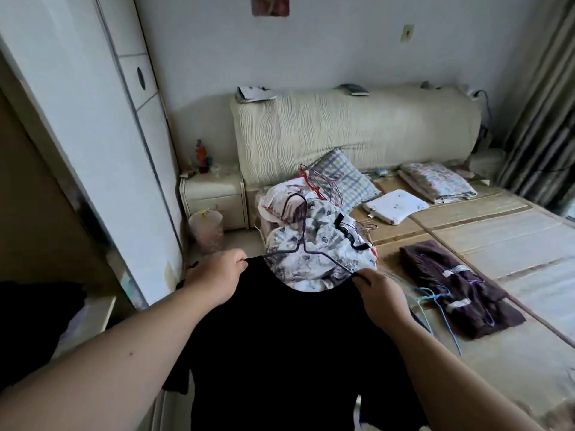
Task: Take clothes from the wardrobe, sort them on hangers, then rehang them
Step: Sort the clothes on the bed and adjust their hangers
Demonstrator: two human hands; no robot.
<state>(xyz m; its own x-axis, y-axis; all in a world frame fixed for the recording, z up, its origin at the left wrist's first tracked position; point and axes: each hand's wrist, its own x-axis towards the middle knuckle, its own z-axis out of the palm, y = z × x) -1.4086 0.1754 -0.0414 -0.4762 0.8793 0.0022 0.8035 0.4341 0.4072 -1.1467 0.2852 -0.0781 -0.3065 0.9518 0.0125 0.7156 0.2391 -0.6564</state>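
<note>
At frame centre, a black shirt (289,353) is pinched at the shoulders by the left hand (217,275) and the right hand (379,297), apparently being seated on its hanger (306,248); rehanging is called for next.

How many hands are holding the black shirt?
2. The left hand grips the black shirt at its left shoulder, and the right hand pinches its right shoulder. No other hand shows.

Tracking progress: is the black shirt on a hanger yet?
On. The hanger sits in the shirt neckline, hook above; left hand and right hand pinch the shoulders.
</note>
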